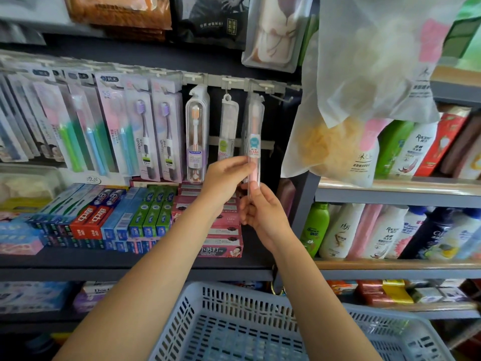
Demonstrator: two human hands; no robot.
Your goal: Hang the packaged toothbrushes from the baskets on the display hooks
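Looking at a shop shelving unit [161, 267] crammed with stuff — toothpaste boxes [145, 217] stacked on the middle shelf, shampoo bottles [343, 230] off to the right, and a big frosted bag [364, 87] with a yellow bath sponge inside hanging at the upper right. Down at the bottom is a blue plastic basket [234, 324] with slotted walls, right under the person's forearms.

Across the back runs a grey hook rail [234, 83] with carded toothbrushes [109, 126] hanging in a tight row on the left side. Further right the packs thin out: a clear case with an orange brush [197, 134], then a slim clear pack with a green sticker [227, 128].

The one being handled is the clear toothbrush tube [253, 142] with a teal sticker and pink lower end. Its top is up at the rail, though I can't tell if it's actually on the hook. It stands roughly upright, right next to the green-sticker pack.

The left hand [225, 178] comes in from the left, fingers curled, pinching the tube just below the sticker. The right hand [263, 212] sits lower — thumb and fingers wrapped round the tube's bottom end, so the tube rises straight out of that grip.
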